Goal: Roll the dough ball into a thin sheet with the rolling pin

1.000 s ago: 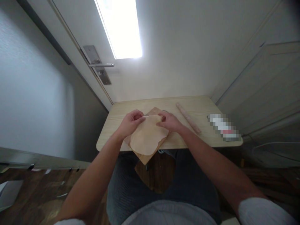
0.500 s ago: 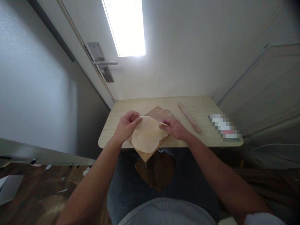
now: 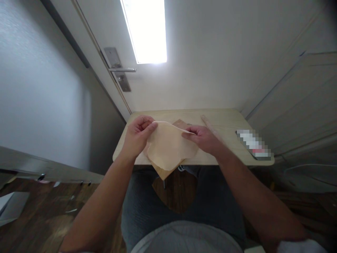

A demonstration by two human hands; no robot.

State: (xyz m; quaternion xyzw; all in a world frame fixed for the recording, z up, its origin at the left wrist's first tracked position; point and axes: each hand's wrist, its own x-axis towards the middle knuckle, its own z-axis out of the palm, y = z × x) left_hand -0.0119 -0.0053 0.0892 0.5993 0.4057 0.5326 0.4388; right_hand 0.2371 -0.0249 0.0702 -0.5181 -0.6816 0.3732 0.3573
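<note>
The thin dough sheet [image 3: 170, 146] is hanging between the left hand [image 3: 138, 135] and the right hand [image 3: 202, 138], covering much of the wooden board [image 3: 164, 173], which is jutting past the pale table's [image 3: 226, 117] near edge. A rolling pin [image 3: 208, 123] is lying right; the door [image 3: 205, 70] is standing beyond. Both hands are pinching the sheet's far edge, forearms angling inward.
</note>
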